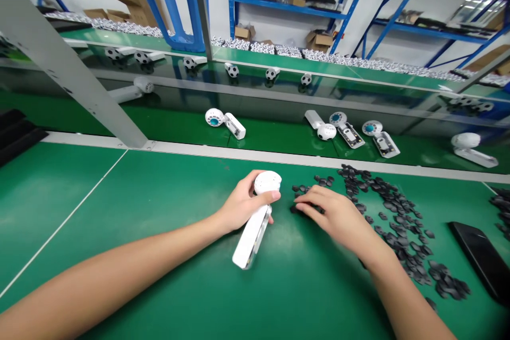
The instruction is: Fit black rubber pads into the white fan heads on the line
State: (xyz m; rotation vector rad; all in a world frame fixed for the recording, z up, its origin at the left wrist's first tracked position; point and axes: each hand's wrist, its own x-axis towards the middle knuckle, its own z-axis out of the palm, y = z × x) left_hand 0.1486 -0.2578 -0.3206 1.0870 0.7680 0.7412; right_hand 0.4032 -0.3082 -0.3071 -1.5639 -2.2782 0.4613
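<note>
At the far left, a dark, ridged slab-like stack (18, 135) lies partly over the pale metal rail (223, 152) that runs along the back of the green, smooth-topped desk (167, 281). A slanting grey metal post (91, 85) meets that rail next. Beyond it, on a glossy green strip (175, 122), lies a white plastic device with a round head and an opened handle (235, 125). Near the middle, the left hand (249, 202) is closed around a white plastic device with a domed round head and a long boxy handle (249, 241) — thumb across its neck, handle slanting down to the left above the desk. Just to the right, the right hand (334, 215) reaches in with thumb and fingers drawn together at a small black piece (294, 209); whether it grips that piece I cannot tell. Behind this hand, three more white devices (350, 135) lie on the strip, two with exposed insides. Farther right spreads a loose scatter of small, dark, flat pieces (398, 207) — then a black, flat, rounded rectangular object (478, 255) near the desk's right side, with another white device (472, 151) on the strip behind.
</note>
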